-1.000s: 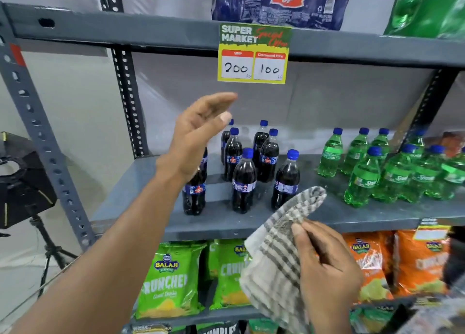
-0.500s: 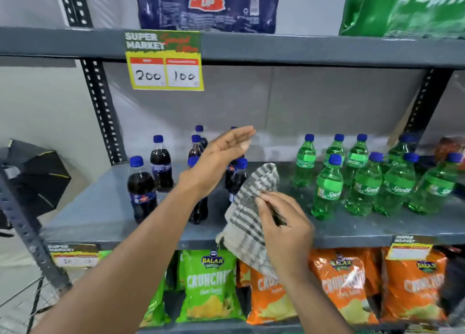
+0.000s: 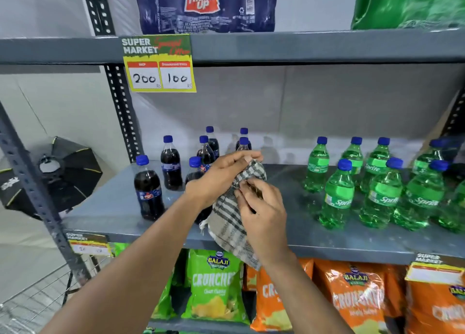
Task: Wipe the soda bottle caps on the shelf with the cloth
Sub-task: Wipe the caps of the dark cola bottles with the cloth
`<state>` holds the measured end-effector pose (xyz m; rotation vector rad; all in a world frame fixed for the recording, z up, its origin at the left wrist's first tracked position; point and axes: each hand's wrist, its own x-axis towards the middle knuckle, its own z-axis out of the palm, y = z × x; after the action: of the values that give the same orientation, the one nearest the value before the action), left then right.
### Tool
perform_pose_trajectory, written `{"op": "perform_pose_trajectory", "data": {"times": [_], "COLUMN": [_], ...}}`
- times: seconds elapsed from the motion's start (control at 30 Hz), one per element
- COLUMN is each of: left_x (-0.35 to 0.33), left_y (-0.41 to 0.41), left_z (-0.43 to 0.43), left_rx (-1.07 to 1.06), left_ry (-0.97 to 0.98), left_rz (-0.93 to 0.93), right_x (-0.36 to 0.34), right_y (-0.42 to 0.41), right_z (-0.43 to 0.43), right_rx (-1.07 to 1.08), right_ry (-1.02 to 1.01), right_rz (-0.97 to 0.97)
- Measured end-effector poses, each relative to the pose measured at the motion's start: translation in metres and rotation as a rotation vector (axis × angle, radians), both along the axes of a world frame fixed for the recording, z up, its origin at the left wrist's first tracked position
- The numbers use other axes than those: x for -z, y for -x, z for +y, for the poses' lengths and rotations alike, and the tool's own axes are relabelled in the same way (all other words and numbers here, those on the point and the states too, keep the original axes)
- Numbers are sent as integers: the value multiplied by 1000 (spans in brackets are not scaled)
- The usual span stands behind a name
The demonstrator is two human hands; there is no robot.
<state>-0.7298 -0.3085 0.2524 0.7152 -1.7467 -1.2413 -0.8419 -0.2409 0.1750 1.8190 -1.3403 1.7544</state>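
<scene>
Both hands bunch the cloth just in front of the cola bottles.

The left hand [image 3: 221, 175] and right hand [image 3: 261, 208] each pinch the grey-and-cream checked cloth [image 3: 230, 215], both grips closed on fabric. The dark cola bottles with blue screw caps [image 3: 148, 187] stand upright on the grey metal shelf [image 3: 314, 235], behind and leftward of the grips; the left hand is nearer. The green plastic soda bottles [image 3: 337, 195] stand well apart, rightward.

Price tag [image 3: 159, 63]: "SUPER MARKET", "200", "100". Blue pack [image 3: 205, 6] on the top shelf: "Thums Up". Green bottles [image 3: 337, 195]: "Sprite". Green bag [image 3: 215, 286] and orange bag [image 3: 357, 298]: "BALAJI", "CRUNCHE…".
</scene>
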Motion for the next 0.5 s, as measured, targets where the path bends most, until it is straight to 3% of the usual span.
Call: {"op": "perform_pose_trajectory", "data": {"times": [0.1, 0.27, 0.5], "left_x": [1, 2, 2], "left_y": [0, 2, 3], "left_z": [-1, -3, 2], "left_rx": [11, 14, 4], "left_ry": [19, 56, 72], "left_rz": [-5, -24, -18], "right_x": [7, 31, 45], "right_y": [-1, -1, -5], "right_z": [1, 12, 19], "right_rx": [-7, -38, 13], "right_ry": [-23, -104, -159], "right_rz": [-32, -261, -155]}}
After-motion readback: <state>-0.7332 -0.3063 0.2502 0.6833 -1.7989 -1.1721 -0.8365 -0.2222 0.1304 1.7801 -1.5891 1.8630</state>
